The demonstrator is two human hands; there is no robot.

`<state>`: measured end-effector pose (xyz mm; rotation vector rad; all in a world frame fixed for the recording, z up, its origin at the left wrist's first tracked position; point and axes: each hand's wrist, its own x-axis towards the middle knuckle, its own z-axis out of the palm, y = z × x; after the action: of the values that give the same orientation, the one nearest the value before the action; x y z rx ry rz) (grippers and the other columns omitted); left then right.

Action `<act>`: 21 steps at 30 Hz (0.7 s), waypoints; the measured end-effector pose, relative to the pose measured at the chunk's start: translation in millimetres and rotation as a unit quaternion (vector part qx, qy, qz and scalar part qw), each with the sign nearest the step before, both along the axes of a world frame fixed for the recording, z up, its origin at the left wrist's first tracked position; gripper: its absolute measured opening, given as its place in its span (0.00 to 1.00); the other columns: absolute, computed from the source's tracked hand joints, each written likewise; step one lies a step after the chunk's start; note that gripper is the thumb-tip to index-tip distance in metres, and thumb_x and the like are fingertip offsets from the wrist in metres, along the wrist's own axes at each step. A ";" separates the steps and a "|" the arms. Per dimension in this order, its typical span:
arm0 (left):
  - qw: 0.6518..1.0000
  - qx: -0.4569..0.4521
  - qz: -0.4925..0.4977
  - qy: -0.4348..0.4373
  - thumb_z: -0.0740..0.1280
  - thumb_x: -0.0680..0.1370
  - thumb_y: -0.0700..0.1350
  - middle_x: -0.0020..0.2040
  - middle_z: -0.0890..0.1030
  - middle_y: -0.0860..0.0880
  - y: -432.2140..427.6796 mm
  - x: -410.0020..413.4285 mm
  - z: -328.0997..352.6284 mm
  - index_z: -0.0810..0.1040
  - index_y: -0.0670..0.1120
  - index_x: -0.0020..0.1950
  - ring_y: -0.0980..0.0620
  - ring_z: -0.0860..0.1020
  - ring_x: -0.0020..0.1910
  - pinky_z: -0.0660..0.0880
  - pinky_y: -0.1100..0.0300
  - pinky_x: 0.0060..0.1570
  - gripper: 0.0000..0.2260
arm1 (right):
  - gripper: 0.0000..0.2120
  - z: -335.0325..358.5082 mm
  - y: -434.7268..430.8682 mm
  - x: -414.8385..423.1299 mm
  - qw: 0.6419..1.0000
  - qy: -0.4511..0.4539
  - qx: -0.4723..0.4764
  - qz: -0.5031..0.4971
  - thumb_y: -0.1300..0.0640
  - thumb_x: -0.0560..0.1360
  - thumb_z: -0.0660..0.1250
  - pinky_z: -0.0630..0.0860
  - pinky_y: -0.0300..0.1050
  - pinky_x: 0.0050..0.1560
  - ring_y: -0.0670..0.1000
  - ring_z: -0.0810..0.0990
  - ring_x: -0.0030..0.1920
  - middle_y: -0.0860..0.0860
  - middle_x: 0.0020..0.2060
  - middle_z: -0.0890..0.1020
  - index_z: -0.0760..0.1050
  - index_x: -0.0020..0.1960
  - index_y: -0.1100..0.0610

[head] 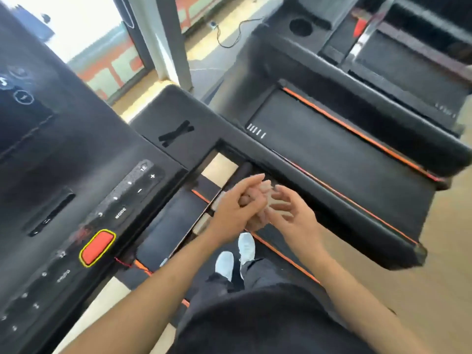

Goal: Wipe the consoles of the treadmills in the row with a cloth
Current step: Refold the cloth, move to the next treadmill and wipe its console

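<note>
With the left hand (237, 203) and right hand (291, 213) meeting over a small pale wad, seemingly the cloth (258, 215), whose grip I cannot tell, better fold it flat before reaching left of the grip to the console (76, 162).

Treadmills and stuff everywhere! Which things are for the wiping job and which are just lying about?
For the job: near console; left hand; right hand. No cloth clearly visible.

Just there: cable on the floor; cup holder; white shoes.
</note>
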<state>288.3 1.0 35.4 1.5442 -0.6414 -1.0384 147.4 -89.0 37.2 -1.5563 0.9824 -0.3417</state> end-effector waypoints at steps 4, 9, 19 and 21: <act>0.997 -0.049 -0.051 0.015 0.68 0.79 0.41 0.53 0.84 0.52 -13.1 -36.3 6.5 0.78 0.54 0.67 0.60 0.80 0.47 0.76 0.69 0.49 0.17 | 0.13 25.4 12.2 -43.1 0.986 -0.071 0.128 -0.075 0.60 0.80 0.68 0.83 0.44 0.48 0.52 0.86 0.53 0.51 0.54 0.86 0.78 0.64 0.51; 0.991 -0.085 -0.100 0.018 0.67 0.80 0.35 0.55 0.85 0.52 -40.9 -96.9 13.9 0.81 0.52 0.63 0.56 0.81 0.54 0.76 0.65 0.55 0.16 | 0.12 33.6 7.4 -104.7 0.989 -0.067 0.076 -0.109 0.66 0.79 0.69 0.82 0.42 0.48 0.49 0.86 0.45 0.50 0.40 0.86 0.81 0.57 0.51; 0.930 -0.090 -0.286 -0.215 0.78 0.75 0.50 0.50 0.84 0.56 -146.2 -238.0 0.6 0.84 0.50 0.55 0.55 0.82 0.52 0.77 0.63 0.53 0.11 | 0.05 17.4 -77.3 -309.2 0.978 0.092 -0.097 -0.162 0.60 0.80 0.69 0.75 0.34 0.41 0.43 0.80 0.41 0.45 0.39 0.83 0.82 0.48 0.54; 0.908 -0.073 -0.326 -0.255 0.76 0.73 0.58 0.46 0.82 0.56 -170.0 -276.3 -0.4 0.85 0.54 0.52 0.55 0.81 0.47 0.76 0.60 0.48 0.12 | 0.05 12.7 -98.4 -353.5 0.976 0.084 -0.088 -0.179 0.59 0.81 0.67 0.75 0.38 0.42 0.44 0.79 0.41 0.46 0.40 0.82 0.80 0.47 0.54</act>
<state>12.0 -168.9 35.0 1.5014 -1.6471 -1.0234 -206.1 -187.4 49.9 -1.5818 1.4032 -0.5669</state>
